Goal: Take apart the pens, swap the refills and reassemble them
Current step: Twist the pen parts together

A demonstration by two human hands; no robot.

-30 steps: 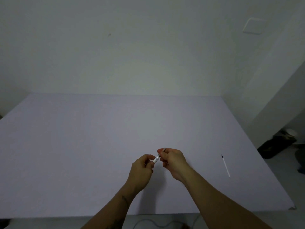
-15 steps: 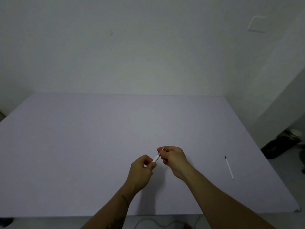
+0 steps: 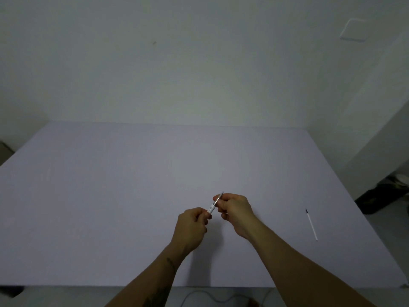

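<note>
Head view puts the pen (image 3: pixel 214 203) just above the near middle of the table (image 3: pixel 110 196), held clear of the surface and slanting up and away from you, its narrow metallic-looking tip poking out past your right fingers. Your left hand (image 3: pixel 191 227) is closed around the lower end of the barrel; your right hand (image 3: pixel 235 210) is pinched shut on the upper end near the tip. Only a short stretch of pale barrel shows between the two grips, so you cannot read from this angle whether a joint has opened.

You look to be working the tip section against the barrel. Keep the left hand as the fixed anchor and let the right fingers do the turning, in line with the pen's axis, not bending across it. Hold the parts low over the table so a spring or small piece, if there is one, does not roll off an edge.

The barrel reads as smooth, slim, whitish plastic, likely slippery under dry fingertips; the tip tapers to a point. Well apart to your right lies a thin white refill (image 3: pixel 311 224) with a dark tip, flat on the table, straight and round enough to roll. The tabletop is matt, pale lilac and featureless
</note>
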